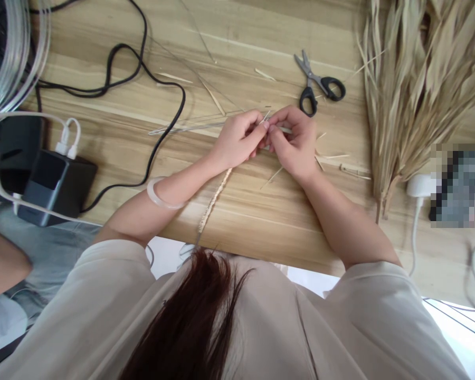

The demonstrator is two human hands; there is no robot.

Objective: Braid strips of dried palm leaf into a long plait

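Observation:
My left hand [239,138] is closed, its thumb and fingers pinching a narrow braided straw strand [214,204]. That pale strand runs down from under the hand to the table's near edge, where a thin wire-like end sticks out. My right hand [295,141] meets the left fingertip to fingertip in a pinch. Between them a thin straw sliver shows, though most of what the right fingers hold is hidden. Thin wires [190,127] lie on the table left of the hands. Just beyond the right hand are black-handled scissors [309,79], blades apart.
On the right lies a big bundle of dried leaves [407,95]. Straw scraps [265,74] are scattered about. A black cable [184,100] curves across the left side, near a dark power bank [57,184] and a coil of clear tubing [19,58]. Another person's arm [3,261] is at lower left.

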